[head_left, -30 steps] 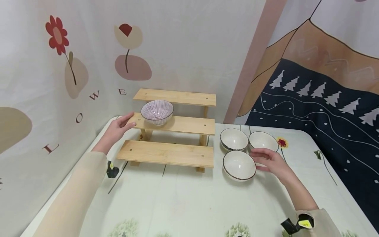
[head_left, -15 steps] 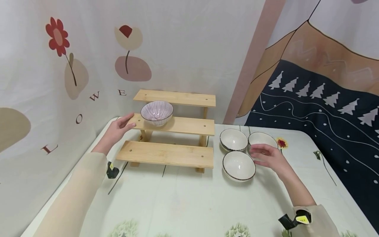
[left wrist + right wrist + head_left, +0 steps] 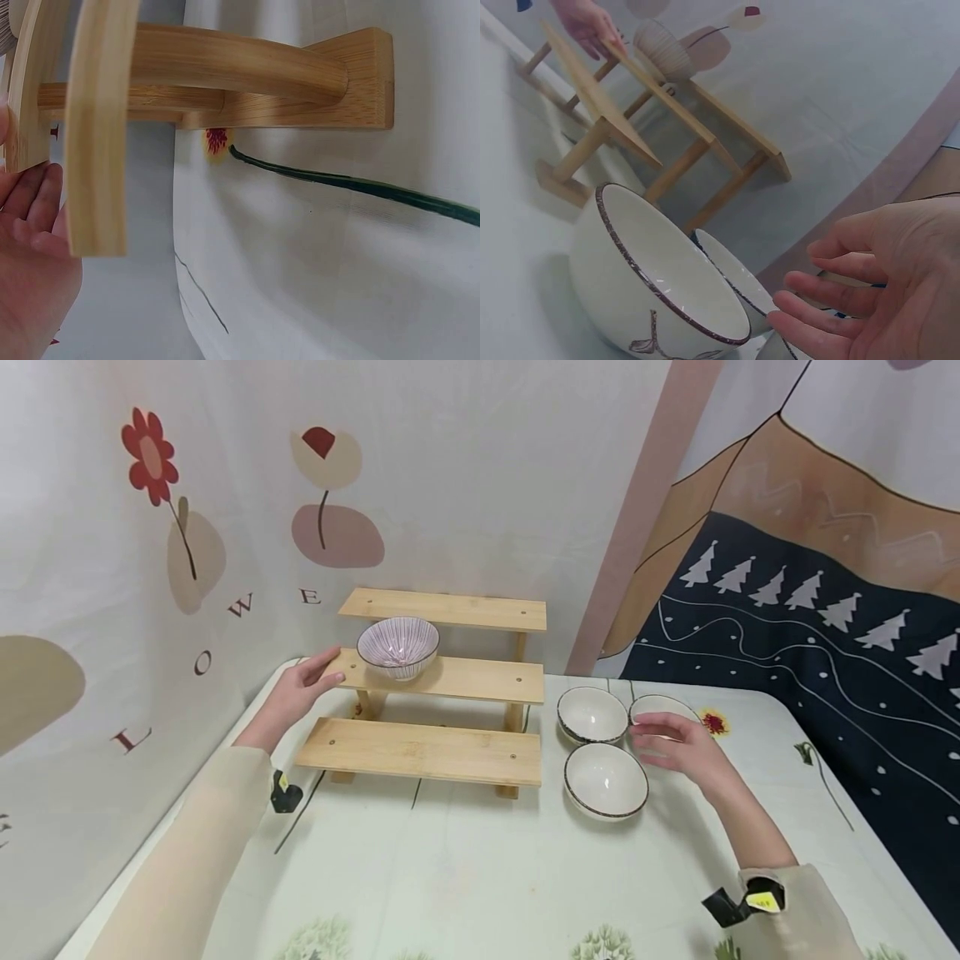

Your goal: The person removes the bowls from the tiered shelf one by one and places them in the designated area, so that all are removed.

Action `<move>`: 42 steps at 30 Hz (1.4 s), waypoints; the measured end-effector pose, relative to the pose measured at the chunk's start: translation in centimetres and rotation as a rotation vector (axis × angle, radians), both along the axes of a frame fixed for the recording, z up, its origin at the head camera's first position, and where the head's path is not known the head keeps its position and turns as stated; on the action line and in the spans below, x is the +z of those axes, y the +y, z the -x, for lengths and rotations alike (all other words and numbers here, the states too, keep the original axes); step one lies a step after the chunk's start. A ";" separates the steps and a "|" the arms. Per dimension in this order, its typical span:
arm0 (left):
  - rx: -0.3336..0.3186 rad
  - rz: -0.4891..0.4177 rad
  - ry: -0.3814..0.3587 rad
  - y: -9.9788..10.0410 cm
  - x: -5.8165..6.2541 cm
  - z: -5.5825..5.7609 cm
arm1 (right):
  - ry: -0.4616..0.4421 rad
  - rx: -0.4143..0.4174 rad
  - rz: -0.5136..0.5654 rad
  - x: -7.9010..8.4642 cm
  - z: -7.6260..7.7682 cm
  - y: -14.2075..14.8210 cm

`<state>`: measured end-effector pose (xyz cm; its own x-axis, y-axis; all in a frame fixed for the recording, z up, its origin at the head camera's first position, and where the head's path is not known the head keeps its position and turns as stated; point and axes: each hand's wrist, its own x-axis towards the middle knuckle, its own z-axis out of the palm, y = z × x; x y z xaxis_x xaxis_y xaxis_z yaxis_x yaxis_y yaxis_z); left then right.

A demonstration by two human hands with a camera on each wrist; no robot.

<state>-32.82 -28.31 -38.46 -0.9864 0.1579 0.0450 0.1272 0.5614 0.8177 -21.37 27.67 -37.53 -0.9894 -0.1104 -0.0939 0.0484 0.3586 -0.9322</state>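
Note:
My left hand (image 3: 298, 689) holds the left end of the middle board of a three-step wooden display stand (image 3: 480, 678); the left wrist view shows its fingers (image 3: 34, 196) under the board end. On that board, close to the hand, sits a purple-striped bowl (image 3: 399, 650). To the right of the stand, three cream bowls with dark rims are grouped: the back left bowl (image 3: 592, 714), the back right bowl (image 3: 662, 704) and the front bowl (image 3: 606, 782). Over the back right bowl hovers my right hand (image 3: 686, 750), fingers loosely bent and gripping nothing, hiding part of that bowl.
A pale flowered cloth (image 3: 450, 877) covers the table. Behind the stand hangs a printed curtain (image 3: 487, 485), with a dark tree-patterned cloth (image 3: 787, 618) to the right. The stand's top board (image 3: 457, 607) stands close to the curtain.
My right hand has risen slightly and shifted away from the front bowl, toward the back right bowl. The left hand, stand and bowls stay in place.

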 end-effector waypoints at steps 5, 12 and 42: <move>-0.001 0.004 0.001 0.1 0.0 0.0 | -0.001 -0.020 -0.036 0.5 0.2 -0.2; 0.002 0.000 -0.010 0.1 0.0 0.1 | 0.011 -0.007 -0.041 1.1 0.6 -0.2; -0.004 0.006 -0.003 0.0 -0.1 0.0 | 0.025 0.027 -0.074 2.8 1.6 -2.3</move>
<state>-32.85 -28.31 -38.61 -0.9859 0.1622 0.0413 0.1272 0.5659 0.8146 -23.00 25.35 -34.69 -0.9883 -0.1312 -0.0783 0.0148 0.4277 -0.9038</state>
